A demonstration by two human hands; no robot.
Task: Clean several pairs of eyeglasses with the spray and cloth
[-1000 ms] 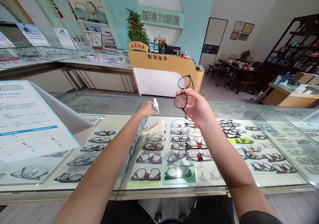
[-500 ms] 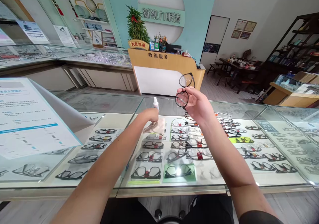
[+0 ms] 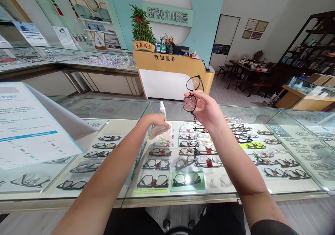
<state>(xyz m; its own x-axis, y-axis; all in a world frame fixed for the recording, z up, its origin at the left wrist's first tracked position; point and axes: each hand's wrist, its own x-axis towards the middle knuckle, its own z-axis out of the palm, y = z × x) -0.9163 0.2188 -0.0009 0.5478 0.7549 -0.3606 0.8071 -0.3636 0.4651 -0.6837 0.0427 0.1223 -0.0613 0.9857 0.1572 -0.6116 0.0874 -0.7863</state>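
My right hand (image 3: 206,109) is raised above the glass counter and grips a pair of black round-framed glasses (image 3: 193,93) by the bridge, one lens above the other. My left hand (image 3: 157,121) reaches across the counter with its fingers curled down onto a pale cleaning cloth (image 3: 163,133) that lies on the glass. A small white spray bottle (image 3: 162,108) stands upright on the counter just beyond that hand, and nothing touches it.
The glass display counter (image 3: 136,196) holds several rows of glasses under its top. A printed sign (image 3: 28,130) leans at the left. A wooden cashier desk (image 3: 172,74) stands behind, with dark tables and shelves (image 3: 309,53) to the right.
My left hand set the spray bottle down on the glass, let it go and dropped onto the cloth. My right hand keeps the glasses raised, almost still.
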